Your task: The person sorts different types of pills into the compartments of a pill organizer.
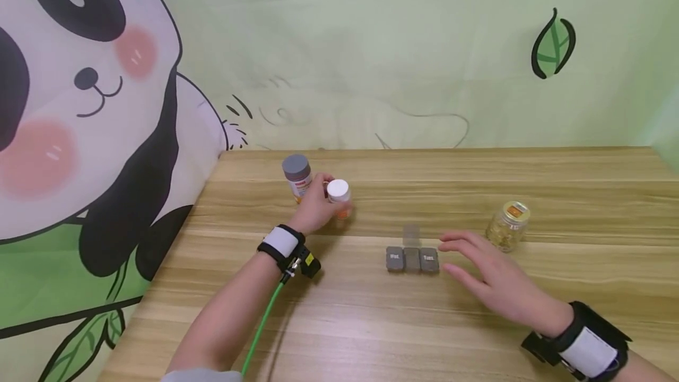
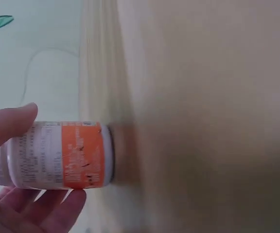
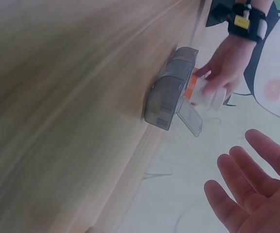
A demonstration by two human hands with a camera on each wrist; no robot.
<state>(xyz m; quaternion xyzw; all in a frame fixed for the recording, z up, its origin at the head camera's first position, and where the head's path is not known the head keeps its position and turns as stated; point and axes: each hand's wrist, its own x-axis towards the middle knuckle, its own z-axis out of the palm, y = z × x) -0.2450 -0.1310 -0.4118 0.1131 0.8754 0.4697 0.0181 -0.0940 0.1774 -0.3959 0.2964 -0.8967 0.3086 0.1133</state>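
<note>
My left hand (image 1: 314, 210) grips a white pill bottle (image 1: 339, 191) with a white cap, thumb on one side and fingers on the other. Its orange label band (image 2: 83, 155) shows in the left wrist view; whether its base touches the table I cannot tell. A small grey pill organizer (image 1: 395, 259) lies on the table, its middle lid (image 1: 411, 234) raised and the two outer lids, marked Wed. and Tues., down. Just right of the organizer, my right hand (image 1: 490, 273) hovers with its fingers spread, holding nothing.
Behind the left hand stands a grey-capped bottle (image 1: 296, 168), partly hidden by it. A clear jar (image 1: 507, 227) with a gold lid and yellowish contents stands beyond the right hand. The wooden table (image 1: 424, 323) ends at a printed panda backdrop (image 1: 339, 63). A green cable (image 1: 263, 326) runs from the left wrist.
</note>
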